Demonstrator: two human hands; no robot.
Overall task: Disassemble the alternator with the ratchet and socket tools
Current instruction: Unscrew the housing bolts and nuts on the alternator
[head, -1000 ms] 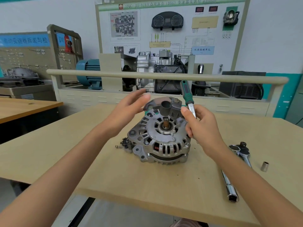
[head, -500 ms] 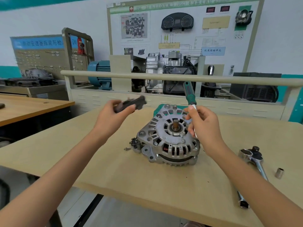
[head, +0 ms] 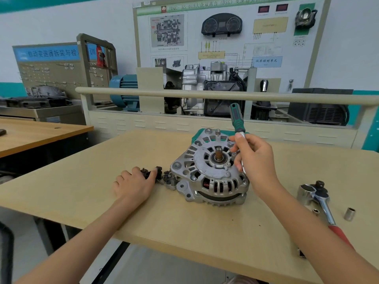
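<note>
Head view: we see the alternator (head: 211, 171) sitting mid-table (head: 82, 191), shaft end up. Our left hand (head: 133, 185) is down on the table just left of it, fingers curled around a small dark part (head: 151, 173), possibly the removed cover piece; it's mostly hidden. Our right hand (head: 254, 160) grips a green screwdriver (head: 235, 119) over the housing. The ratchet (head: 322, 203) and a loose socket (head: 349, 214) lie to the right.

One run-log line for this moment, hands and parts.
left hand: setting dark part on table | right hand: holds screwdriver over alternator | ratchet: idle
</note>
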